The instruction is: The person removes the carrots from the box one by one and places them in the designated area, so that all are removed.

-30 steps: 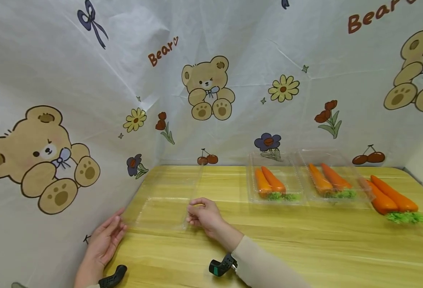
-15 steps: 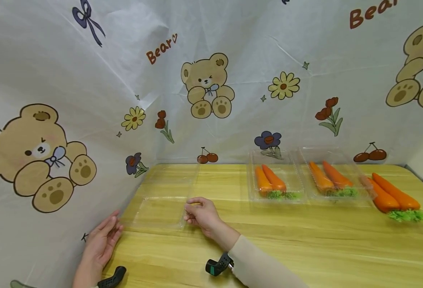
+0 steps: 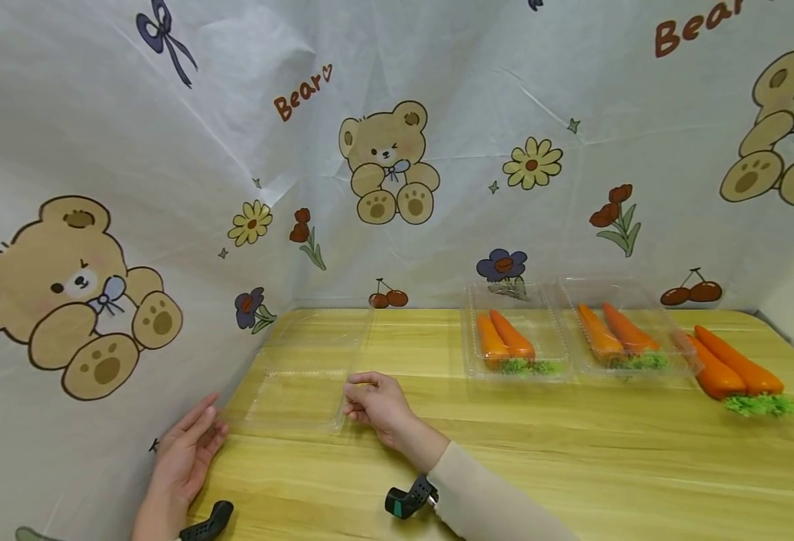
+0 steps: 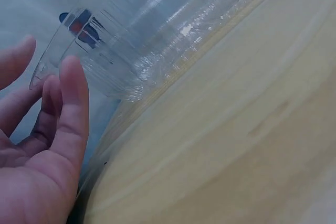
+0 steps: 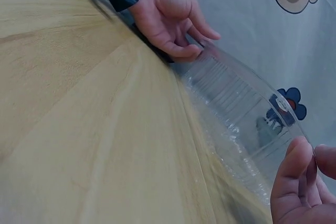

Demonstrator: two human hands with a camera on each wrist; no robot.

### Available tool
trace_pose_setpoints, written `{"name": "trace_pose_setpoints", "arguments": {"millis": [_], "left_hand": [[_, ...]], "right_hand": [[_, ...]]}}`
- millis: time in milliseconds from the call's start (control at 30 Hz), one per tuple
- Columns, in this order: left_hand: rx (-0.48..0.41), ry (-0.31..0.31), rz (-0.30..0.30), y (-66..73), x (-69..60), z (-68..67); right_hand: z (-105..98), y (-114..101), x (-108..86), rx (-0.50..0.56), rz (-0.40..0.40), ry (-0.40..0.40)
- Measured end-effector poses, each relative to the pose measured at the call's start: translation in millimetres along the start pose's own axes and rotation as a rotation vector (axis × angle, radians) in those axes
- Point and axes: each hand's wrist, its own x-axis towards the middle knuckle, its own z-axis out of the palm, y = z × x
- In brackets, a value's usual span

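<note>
Now the clear container [image 3: 295, 402] sits slightly farther left on the bench [image 3: 572, 473]. My right grip [image 3: 379, 406] pinches its rim; my left grip [image 3: 187, 454], loosely parted, touches the opposite edge. Looks nearly settled, well apart from the loose carrots [image 3: 738, 368].

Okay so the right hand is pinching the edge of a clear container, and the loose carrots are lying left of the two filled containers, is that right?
Not quite: the loose carrots lie to the right of the two filled containers, as the head view shows. The right hand is indeed pinching the edge of a clear container.
</note>
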Motion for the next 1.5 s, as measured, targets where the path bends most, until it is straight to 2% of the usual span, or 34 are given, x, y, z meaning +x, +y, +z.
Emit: {"name": "trace_pose_setpoints", "arguments": {"millis": [333,700,1000,1167,1300,1400,1500], "left_hand": [[-0.049,0.022,0.087,3.2,1.1,2.0],[0.034,0.095,0.088,7.8,2.9,6.2],[-0.035,0.106,0.155,17.0,-0.8,2.7],[-0.076,0.168,0.156,21.9,-2.7,6.5],[0.024,0.234,0.144,28.1,-2.3,18.1],[0.138,0.240,0.156,31.0,0.4,30.8],[0.201,0.222,0.173,31.7,1.8,43.1]], "right_hand": [[-4,-3,0.9,-0.010,-0.005,0.004],[-29,-11,-1.2,-0.061,-0.017,-0.002],[-50,-18,-11.3,-0.120,-0.027,-0.041],[-65,-21,-22.0,-0.185,-0.021,-0.058],[-76,-23,-31.8,-0.228,-0.011,-0.064],[-84,-26,-38.4,-0.240,-0.012,-0.063],[-91,-29,-44.8,-0.255,-0.011,-0.071]]}}
